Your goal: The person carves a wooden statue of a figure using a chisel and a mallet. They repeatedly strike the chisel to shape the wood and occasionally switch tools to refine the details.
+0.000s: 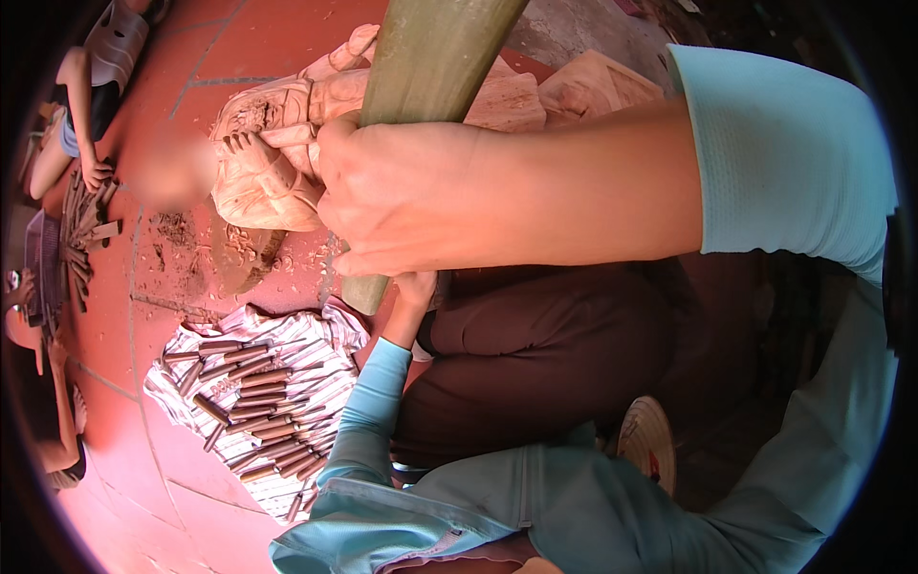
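My right hand point(411, 191) is wrapped round the narrow end of a greenish wooden mallet point(430, 67), raised close in front of me. Its thick head runs out of the top of the view, and the handle end points down toward my lap. My left hand point(416, 285) is low behind the mallet and my right wrist, with its fingers mostly hidden. Beyond the mallet lies a pale carved wooden figure point(273, 182), showing folded robes and a carved hand. The mallet and my right hand cover part of it.
A striped cloth point(172, 387) on the red tiled floor point(143, 459) bears several chisels point(263, 402). Wood shavings point(191, 258) lie near the figure. At far left, a person's hand point(96, 174) is beside more tools point(81, 230); another person's arm point(62, 402) shows below.
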Demonstrator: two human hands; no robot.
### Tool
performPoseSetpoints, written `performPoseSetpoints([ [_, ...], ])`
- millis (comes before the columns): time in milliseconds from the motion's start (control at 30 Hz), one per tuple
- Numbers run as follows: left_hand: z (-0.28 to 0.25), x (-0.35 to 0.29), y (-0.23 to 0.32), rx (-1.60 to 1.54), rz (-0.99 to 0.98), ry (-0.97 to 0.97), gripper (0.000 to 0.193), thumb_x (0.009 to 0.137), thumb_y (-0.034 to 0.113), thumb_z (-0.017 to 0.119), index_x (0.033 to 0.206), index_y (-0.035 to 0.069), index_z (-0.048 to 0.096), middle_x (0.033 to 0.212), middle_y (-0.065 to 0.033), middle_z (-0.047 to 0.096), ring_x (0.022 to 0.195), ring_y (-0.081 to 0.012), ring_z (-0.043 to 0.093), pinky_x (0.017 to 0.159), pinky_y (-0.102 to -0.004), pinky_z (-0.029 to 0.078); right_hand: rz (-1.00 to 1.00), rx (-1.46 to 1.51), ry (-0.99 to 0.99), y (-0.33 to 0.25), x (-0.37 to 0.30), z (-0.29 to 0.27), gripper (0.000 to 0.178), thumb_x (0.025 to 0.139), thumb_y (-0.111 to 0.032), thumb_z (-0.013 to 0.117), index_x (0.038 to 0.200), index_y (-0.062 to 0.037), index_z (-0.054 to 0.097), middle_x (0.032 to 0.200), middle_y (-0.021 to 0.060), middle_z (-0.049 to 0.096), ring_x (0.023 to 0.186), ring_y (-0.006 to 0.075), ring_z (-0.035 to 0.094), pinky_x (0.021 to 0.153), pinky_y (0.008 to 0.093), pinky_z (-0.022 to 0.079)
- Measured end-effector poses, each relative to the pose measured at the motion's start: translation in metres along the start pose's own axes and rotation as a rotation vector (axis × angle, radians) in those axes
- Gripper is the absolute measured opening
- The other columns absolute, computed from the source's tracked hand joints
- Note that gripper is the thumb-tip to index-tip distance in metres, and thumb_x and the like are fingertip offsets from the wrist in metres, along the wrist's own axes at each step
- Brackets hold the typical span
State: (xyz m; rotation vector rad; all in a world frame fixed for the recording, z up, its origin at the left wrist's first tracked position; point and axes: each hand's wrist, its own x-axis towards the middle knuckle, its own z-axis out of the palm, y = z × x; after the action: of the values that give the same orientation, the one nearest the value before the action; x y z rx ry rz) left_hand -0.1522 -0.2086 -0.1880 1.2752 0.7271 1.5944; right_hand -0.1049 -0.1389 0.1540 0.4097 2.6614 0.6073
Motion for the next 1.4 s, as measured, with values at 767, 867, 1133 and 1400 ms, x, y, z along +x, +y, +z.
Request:
performPoseSetpoints([
  [767,-0.007,-0.030,-0.014,0.076,0.005,-0.181,0.042,0.088,0.014,0.063,0.127,0.004,0.051,0.122,-0.0135,0.056,0.112,-0.0266,0.054,0.094,-0.0378,0.043,0.020,0.102,0.152,-0.023,0.016,0.016,0.018,0.079,-0.040,0.056,0.090,-0.0295,0.064,0.076,-0.0013,0.057,0.070,0.0187,0.060,0.060,0.0329,0.039],
  [867,-0.010,-0.033,-0.014,0.122,0.014,-0.232,0.042,0.088,0.013,0.064,0.126,0.004,0.051,0.121,-0.0136,0.057,0.111,-0.0263,0.055,0.094,-0.0376,0.044,0.035,0.101,0.134,-0.023,0.011,0.015,0.017,0.079,-0.038,0.056,0.092,-0.0306,0.065,0.078,-0.0015,0.058,0.071,0.0186,0.060,0.060,0.0329,0.040],
  [1133,0.001,-0.001,0.050,0.005,0.017,-0.204,0.032,0.084,0.003,0.067,0.114,0.002,0.058,0.104,-0.0146,0.065,0.096,-0.0277,0.063,0.087,-0.0378,0.049,0.251,0.289,0.126,-0.007,-0.037,0.003,0.022,0.082,-0.030,0.054,0.100,-0.0354,0.066,0.085,-0.0030,0.059,0.074,0.0179,0.060,0.062,0.0327,0.041],
  [1400,0.017,0.050,0.101,0.166,0.011,-0.297,0.024,0.089,0.005,0.057,0.109,0.004,0.044,0.092,-0.0200,0.059,0.085,-0.0307,0.063,0.072,-0.0417,0.052,0.652,0.176,0.031,-0.014,-0.109,-0.017,0.049,0.074,-0.022,0.066,0.120,-0.0390,0.061,0.093,-0.0042,0.061,0.086,0.0153,0.060,0.070,0.0292,0.048],
])
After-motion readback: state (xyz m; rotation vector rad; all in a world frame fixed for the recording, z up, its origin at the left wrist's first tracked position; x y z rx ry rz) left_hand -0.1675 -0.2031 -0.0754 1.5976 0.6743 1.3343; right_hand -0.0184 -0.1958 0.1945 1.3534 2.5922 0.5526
